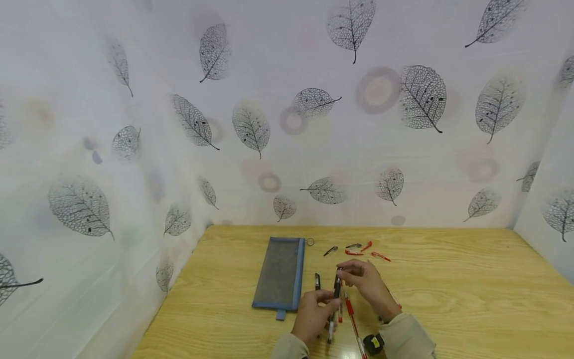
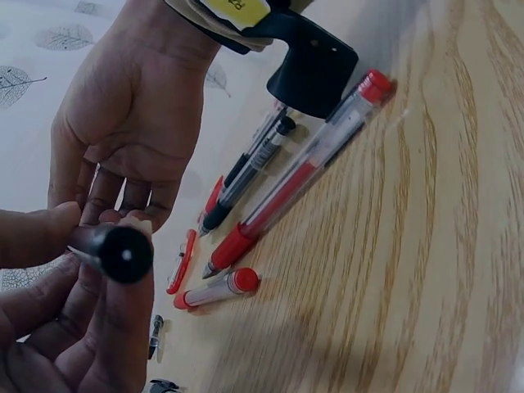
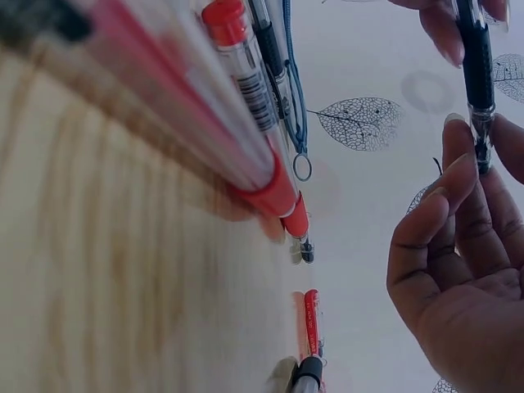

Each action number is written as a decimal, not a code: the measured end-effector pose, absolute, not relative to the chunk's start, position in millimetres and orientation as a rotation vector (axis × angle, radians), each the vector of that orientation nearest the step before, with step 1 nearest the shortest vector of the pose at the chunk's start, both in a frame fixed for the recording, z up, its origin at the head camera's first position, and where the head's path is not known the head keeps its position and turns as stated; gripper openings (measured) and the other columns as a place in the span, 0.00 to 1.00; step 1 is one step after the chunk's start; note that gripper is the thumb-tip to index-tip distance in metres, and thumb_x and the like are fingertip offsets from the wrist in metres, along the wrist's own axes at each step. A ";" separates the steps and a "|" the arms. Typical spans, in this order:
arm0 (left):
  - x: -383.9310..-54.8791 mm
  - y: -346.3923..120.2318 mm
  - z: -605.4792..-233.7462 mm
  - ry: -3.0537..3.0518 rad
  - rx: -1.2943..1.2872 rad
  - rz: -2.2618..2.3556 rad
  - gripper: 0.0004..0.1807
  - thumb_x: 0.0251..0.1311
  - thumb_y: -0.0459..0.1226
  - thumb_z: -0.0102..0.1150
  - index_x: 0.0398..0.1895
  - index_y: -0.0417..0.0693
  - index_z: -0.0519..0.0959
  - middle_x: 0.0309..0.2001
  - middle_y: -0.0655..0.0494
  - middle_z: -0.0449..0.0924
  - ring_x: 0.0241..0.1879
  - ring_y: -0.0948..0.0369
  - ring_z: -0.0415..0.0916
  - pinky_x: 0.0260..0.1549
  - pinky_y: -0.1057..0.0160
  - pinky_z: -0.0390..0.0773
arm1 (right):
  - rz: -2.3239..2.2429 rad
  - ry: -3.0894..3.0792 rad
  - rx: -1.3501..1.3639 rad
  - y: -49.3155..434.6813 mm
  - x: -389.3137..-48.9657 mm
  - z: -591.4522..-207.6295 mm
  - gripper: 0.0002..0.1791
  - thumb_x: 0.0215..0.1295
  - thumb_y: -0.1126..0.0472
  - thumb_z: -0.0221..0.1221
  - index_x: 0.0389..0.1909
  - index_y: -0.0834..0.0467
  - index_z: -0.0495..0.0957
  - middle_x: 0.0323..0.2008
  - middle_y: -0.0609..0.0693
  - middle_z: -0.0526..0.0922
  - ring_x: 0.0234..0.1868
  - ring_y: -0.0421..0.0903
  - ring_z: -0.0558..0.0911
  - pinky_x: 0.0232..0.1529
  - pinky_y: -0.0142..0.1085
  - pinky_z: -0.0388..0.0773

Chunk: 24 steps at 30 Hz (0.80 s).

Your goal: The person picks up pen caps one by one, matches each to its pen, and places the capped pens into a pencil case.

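A black gel pen (image 1: 337,289) is held up between both hands, slanting above the table. My left hand (image 1: 312,315) grips it by the lower part of its barrel; its round dark end (image 2: 124,254) faces the camera in the left wrist view. My right hand (image 1: 368,286) pinches the pen's other end, near the tip, between thumb and fingers (image 3: 458,180). Under and beside the hands lie red pens (image 1: 351,309) and another black pen (image 1: 317,281). In the left wrist view, a red pen (image 2: 282,192) lies beside a black one (image 2: 250,176).
A blue-edged mesh zip pouch (image 1: 279,274) lies left of the hands, with a small ring (image 1: 310,242) at its top corner. Further back are several loose red caps (image 1: 380,256) and dark caps (image 1: 330,251). A leaf-print curtain (image 1: 291,149) stands behind the wooden table (image 1: 466,284).
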<state>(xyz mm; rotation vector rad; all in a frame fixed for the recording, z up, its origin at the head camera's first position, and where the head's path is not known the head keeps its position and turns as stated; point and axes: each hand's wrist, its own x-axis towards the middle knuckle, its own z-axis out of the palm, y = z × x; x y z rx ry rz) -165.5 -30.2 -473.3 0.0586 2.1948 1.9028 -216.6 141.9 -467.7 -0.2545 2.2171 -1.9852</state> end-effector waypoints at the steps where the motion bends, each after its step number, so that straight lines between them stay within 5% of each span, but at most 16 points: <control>1: -165.1 -29.9 -473.0 2.181 0.055 1.912 0.11 0.61 0.35 0.63 0.43 0.36 0.83 0.30 0.56 0.78 0.18 0.65 0.76 0.19 0.63 0.82 | -1.988 2.212 -0.263 141.9 -216.4 -467.9 0.23 0.65 0.56 0.62 0.52 0.70 0.74 0.43 0.58 0.82 0.40 0.45 0.80 0.45 0.44 0.78; 7: -162.1 -28.1 -470.4 2.148 0.011 1.927 0.09 0.61 0.32 0.61 0.41 0.35 0.82 0.29 0.54 0.78 0.16 0.65 0.75 0.18 0.64 0.82 | -2.020 2.134 -0.308 142.7 -216.1 -470.0 0.22 0.64 0.57 0.62 0.50 0.71 0.75 0.46 0.64 0.81 0.42 0.46 0.81 0.49 0.43 0.77; 16: -161.4 -26.5 -469.8 2.044 -0.062 1.956 0.09 0.63 0.29 0.58 0.43 0.32 0.81 0.32 0.50 0.78 0.14 0.64 0.75 0.19 0.61 0.83 | -2.067 2.027 -0.417 146.0 -215.9 -469.5 0.21 0.65 0.61 0.62 0.50 0.74 0.74 0.42 0.58 0.83 0.38 0.44 0.82 0.50 0.48 0.79; 24: -162.3 -26.3 -473.5 1.975 -0.070 1.983 0.09 0.63 0.29 0.58 0.43 0.31 0.80 0.31 0.46 0.80 0.14 0.63 0.75 0.19 0.61 0.83 | -2.058 1.963 -0.426 148.6 -217.3 -471.4 0.12 0.64 0.62 0.62 0.45 0.63 0.79 0.38 0.50 0.84 0.36 0.42 0.81 0.45 0.41 0.80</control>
